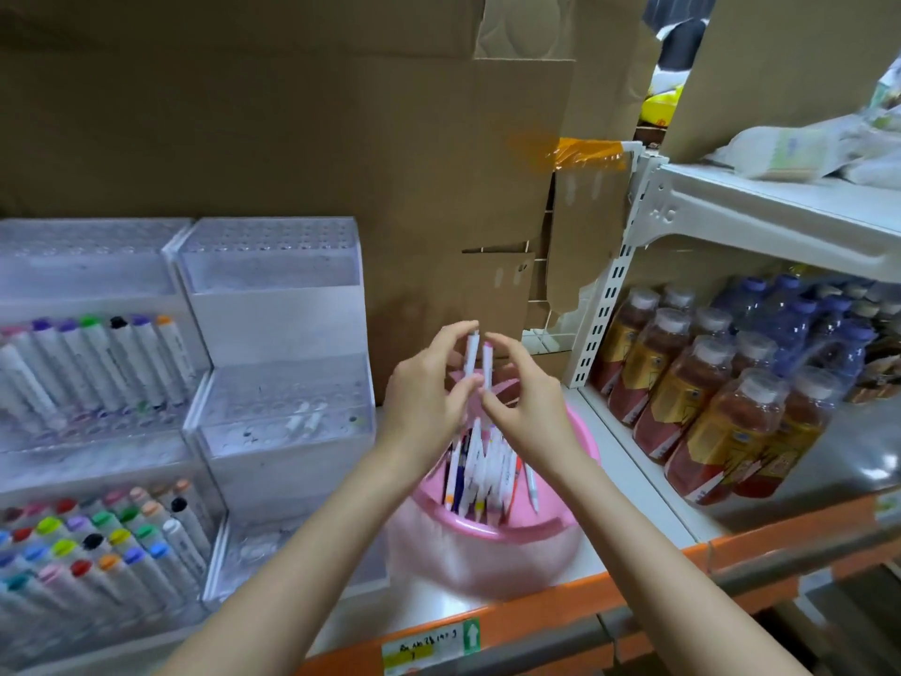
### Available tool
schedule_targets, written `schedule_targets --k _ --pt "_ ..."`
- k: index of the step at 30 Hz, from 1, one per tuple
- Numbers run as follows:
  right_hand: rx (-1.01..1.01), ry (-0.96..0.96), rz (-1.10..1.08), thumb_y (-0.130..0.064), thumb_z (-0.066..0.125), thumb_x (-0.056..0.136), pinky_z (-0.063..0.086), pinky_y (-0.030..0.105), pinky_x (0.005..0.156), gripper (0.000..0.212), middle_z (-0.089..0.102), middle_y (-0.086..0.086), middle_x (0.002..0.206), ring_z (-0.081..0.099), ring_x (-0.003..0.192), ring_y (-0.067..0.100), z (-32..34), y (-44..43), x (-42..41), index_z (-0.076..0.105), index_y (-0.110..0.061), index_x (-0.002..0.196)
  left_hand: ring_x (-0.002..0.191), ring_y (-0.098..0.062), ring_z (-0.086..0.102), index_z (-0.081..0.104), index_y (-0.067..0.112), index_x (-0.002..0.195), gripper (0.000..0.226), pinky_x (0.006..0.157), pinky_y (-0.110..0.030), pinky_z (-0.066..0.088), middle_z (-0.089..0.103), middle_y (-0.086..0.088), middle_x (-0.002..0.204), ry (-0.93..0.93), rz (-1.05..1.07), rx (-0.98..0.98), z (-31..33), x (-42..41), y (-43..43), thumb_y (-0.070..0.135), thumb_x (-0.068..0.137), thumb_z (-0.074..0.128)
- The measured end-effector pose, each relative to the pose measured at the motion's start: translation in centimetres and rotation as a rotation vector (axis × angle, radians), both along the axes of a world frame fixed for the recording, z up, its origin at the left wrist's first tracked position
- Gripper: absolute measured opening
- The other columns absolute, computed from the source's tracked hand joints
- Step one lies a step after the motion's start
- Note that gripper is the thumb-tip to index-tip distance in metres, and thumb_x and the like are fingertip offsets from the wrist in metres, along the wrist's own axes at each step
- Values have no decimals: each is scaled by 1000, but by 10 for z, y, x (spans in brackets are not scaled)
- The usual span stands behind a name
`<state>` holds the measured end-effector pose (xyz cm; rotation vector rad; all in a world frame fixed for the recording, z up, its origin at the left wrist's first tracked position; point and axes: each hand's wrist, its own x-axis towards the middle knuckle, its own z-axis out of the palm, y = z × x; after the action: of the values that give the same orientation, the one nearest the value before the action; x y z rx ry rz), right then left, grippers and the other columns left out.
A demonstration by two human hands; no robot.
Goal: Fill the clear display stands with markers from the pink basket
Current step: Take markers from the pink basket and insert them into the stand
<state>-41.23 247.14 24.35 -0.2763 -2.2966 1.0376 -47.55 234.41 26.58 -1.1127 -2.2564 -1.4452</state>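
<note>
Above the pink basket [492, 544] | left hand [429, 397] pinches one marker [471, 356], right hand [524, 397] pinches another [487, 364], both upright | step: sorting picked markers | next: carry them left to the emptier clear stand [283, 397], insert into free holes.

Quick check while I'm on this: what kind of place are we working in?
Probably a shop's stockroom or back shelving. Shrink-wrapped packs of bottled drinks sit on a white metal rack, flattened cardboard lines the back, and the orange shelf edge carries a stock label.
</note>
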Motion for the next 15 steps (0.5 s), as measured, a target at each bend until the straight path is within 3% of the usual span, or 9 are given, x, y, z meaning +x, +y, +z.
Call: schedule_targets --k 4,9,12,15 --pt "-52 105 62 -9 67 82 52 22 70 56 68 -2 78 66 73 7 27 -26 -19 50 -30 131 69 -3 60 55 27 119 48 67 -21 49 56 18 71 49 69 48 39 -6 -34 11 79 74" --pt "-54 192 199 -8 68 84 54 30 68 50 64 4 72 62 64 12 55 -79 -42 52 -25 129 69 -3 61 54 30 119 45 66 -21 51 59 13 77 47 171 80 53 -24 -92 17 80 74" --pt "-42 223 255 -8 69 85 54 25 67 50 62 -2 73 62 64 9 68 -114 -56 52 -24 129 72 -8 63 53 30 119 45 70 -27 54 64 4 82 44 205 118 60 -36 -129 19 81 74" --pt "-53 240 299 -6 68 85 50 18 62 51 63 -2 78 63 63 8 78 -149 -70 52 -26 130 71 -7 63 53 29 120 45 68 -28 54 61 8 79 68 258 119 67 -47 -166 19 82 74"
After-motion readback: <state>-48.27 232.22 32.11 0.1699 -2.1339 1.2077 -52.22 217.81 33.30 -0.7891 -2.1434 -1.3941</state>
